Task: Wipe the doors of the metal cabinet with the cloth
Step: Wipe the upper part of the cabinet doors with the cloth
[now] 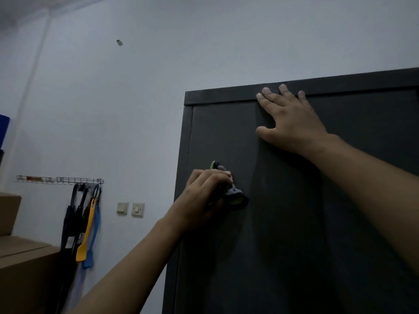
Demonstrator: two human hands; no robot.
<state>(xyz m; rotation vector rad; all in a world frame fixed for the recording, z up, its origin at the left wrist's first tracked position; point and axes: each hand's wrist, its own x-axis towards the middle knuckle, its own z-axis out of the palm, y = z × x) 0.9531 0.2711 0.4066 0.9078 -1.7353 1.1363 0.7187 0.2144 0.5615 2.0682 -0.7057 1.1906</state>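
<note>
On the cabinet door (283,223), left hand (204,196) presses bunched cloth (235,198).

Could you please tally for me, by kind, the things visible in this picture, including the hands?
Dark metal cabinet: 1
Crumpled grey and green cloth: 1
Bare hands, left hand and right hand: 2
Pale wall switches: 2
Hanging long-handled plastic tools, yellow and blue: 2
Wire wall racks: 2
Total: 10

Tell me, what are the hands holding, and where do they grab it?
The left hand grips a bunched-up cloth around its middle, against the cabinet door. The right hand holds nothing; it lies flat on the door.
</note>
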